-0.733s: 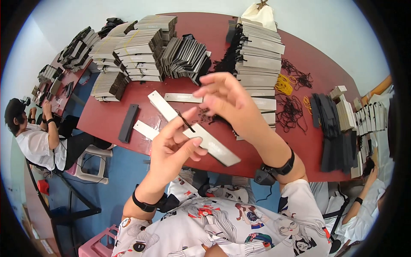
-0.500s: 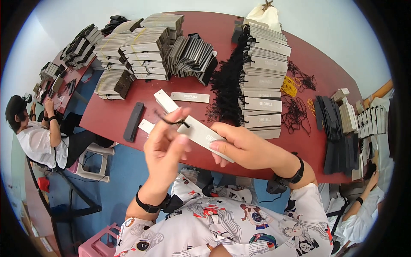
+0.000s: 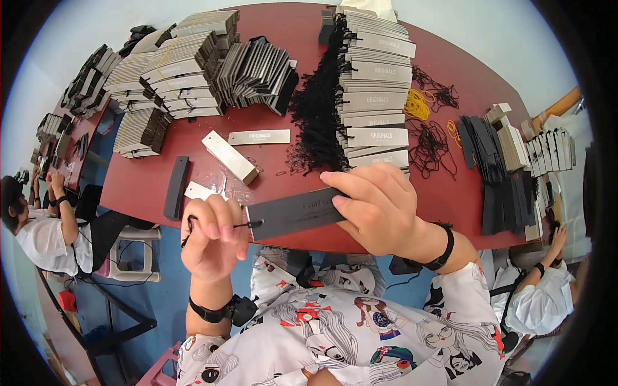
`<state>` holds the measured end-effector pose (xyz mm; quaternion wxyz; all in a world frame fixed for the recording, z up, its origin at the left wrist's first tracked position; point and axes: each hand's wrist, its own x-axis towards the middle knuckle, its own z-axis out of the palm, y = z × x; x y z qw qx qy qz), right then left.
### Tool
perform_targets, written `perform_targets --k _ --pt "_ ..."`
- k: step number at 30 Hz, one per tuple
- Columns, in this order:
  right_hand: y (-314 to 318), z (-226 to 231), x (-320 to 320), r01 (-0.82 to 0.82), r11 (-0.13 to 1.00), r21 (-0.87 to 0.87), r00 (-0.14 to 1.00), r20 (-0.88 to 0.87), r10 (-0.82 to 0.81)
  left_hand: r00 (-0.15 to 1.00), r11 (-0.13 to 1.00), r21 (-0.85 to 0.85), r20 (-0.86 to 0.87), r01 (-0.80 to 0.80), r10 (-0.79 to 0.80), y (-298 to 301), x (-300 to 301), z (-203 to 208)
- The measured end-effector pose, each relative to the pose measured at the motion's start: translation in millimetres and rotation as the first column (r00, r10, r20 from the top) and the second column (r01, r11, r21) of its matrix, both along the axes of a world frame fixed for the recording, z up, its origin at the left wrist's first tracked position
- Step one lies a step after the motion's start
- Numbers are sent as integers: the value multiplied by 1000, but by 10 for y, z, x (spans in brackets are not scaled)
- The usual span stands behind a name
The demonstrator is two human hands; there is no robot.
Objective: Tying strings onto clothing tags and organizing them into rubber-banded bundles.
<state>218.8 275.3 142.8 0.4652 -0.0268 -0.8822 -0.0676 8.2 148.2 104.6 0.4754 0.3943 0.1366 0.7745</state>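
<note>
Above the table's near edge, my right hand (image 3: 380,201) pinches the right end of a long hang tag (image 3: 293,216), its black side facing up. A black cord (image 3: 241,226) passes through the hole at the tag's left end. My left hand (image 3: 214,237) is closed on that cord, with a bit of it showing beyond the fingers. Behind my hands lie a pale stack of tags (image 3: 232,159), a flat pale tag (image 3: 259,137) and a black stack of tags (image 3: 176,188).
Tall bundles of pale tags (image 3: 183,61) stand at the far left of the red table (image 3: 270,16). A column of corded tags (image 3: 377,101) runs down the middle. Yellow bands (image 3: 418,104) and loose black cords (image 3: 432,148) lie right of it. Co-workers sit left (image 3: 55,228) and right (image 3: 539,289).
The tag has turned over from its pale side to its black side. My left hand has moved down and left, drawing the cord out sideways. The view has shifted slightly.
</note>
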Motion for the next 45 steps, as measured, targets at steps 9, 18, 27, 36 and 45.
perform_targets --k 9,18,27,36,45 --pt "77 -2 94 -18 999 37 996 -82 21 998 997 74 -58 23 -18 66 127 146" --pt "456 82 708 120 609 -784 928 306 212 989 953 -283 -133 -107 71 373 391 502" --pt "2172 613 698 189 839 -511 979 169 -118 992 954 -273 -56 -126 115 1977 377 973" --pt "2978 466 416 314 861 -400 933 296 -203 892 868 -272 -309 -416 331 2141 -237 1149" --pt "2527 291 648 328 931 -157 945 37 -326 320 404 -218 -925 -888 205 -22 -916 318"
